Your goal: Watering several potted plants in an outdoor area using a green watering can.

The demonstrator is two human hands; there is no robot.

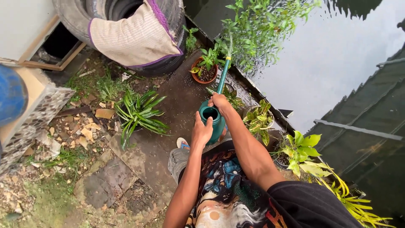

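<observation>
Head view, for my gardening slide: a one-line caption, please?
Both hands, left hand and right hand, tip a green watering can toward a potted plant.

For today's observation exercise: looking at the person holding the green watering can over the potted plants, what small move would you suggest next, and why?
Probably keep the watering can tilted and ease the spout slightly toward the terracotta pot: both hands, left hand and right hand, grip the can, and the spout tip sits just beside that pot's plant.
</observation>
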